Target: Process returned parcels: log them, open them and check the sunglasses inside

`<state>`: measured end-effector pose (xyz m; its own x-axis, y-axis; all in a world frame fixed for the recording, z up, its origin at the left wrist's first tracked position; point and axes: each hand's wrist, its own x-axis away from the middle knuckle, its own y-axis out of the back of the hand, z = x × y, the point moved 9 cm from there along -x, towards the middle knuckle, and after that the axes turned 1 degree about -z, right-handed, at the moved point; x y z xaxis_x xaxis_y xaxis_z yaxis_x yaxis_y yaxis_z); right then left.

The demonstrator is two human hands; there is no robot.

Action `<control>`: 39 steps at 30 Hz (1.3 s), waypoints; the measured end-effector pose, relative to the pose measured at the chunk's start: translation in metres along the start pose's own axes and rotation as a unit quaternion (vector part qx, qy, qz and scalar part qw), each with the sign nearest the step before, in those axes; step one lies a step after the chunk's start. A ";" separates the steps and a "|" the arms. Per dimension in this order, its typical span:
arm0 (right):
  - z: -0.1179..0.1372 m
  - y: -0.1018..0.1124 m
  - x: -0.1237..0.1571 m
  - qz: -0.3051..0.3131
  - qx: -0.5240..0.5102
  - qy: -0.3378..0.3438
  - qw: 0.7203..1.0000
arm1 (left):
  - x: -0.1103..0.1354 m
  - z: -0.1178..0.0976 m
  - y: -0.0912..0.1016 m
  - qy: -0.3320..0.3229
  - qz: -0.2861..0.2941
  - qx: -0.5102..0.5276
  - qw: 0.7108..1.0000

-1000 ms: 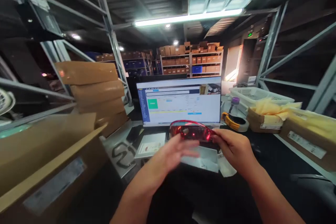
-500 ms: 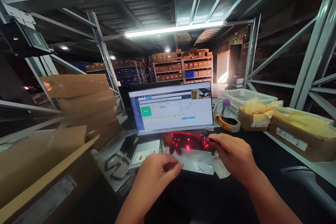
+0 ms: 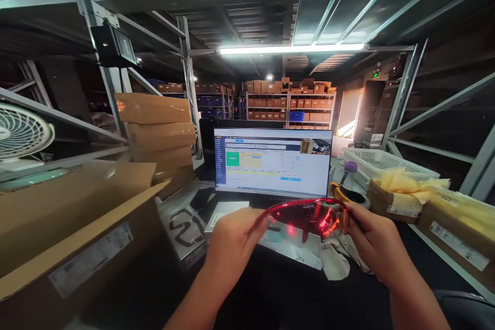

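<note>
A curved, glossy red mirrored lens (image 3: 297, 216) is stretched between my two hands above the desk, its surface throwing back bright red spots. My left hand (image 3: 234, 242) closes on its left end, fingers and thumb pinched together. At the other end, my right hand (image 3: 375, 242) grips the lens, with some fingers hidden behind it. Directly beneath lies a silvery-white flat packet or box (image 3: 301, 252), partly covered by the lens. A crumpled pale cloth (image 3: 335, 264) rests beside it, close to my right hand. Behind my left hand, a white printed box (image 3: 228, 206) is partly hidden.
A lit monitor (image 3: 270, 165) stands behind the lens. To the left are an open carton (image 3: 77, 232), stacked cartons (image 3: 160, 136) and a grey box with a black outline (image 3: 187, 232). On the right are a tape roll (image 3: 350, 195), a purple-capped bottle (image 3: 349, 172) and cartons with yellow packing (image 3: 456, 227).
My left hand has moved up and taken hold of the left end of the lens, which my right hand held alone before. The view has turned to the left.
</note>
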<state>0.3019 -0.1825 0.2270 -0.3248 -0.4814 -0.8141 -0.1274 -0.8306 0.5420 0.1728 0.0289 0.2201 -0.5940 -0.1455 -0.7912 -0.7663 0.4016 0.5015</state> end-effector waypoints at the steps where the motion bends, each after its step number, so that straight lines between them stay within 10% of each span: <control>1: -0.005 -0.004 0.000 0.022 0.009 -0.017 1.000 | 0.001 -0.005 0.002 -0.014 -0.005 -0.013 1.000; 18: -0.008 -0.006 0.000 0.071 0.012 -0.050 0.996 | 0.005 -0.014 -0.002 -0.054 0.005 -0.051 0.997; 30: 0.024 0.011 0.011 0.007 0.034 0.009 0.999 | -0.010 0.047 -0.023 0.097 0.071 0.091 0.989; 39: 0.042 0.017 0.008 0.005 0.020 0.029 0.999 | -0.009 0.048 -0.031 0.130 0.128 0.094 0.979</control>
<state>0.2576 -0.1884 0.2382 -0.2715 -0.5066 -0.8183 -0.1624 -0.8140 0.5578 0.2138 0.0609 0.1952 -0.8213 -0.2331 -0.5208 -0.5405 0.6103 0.5792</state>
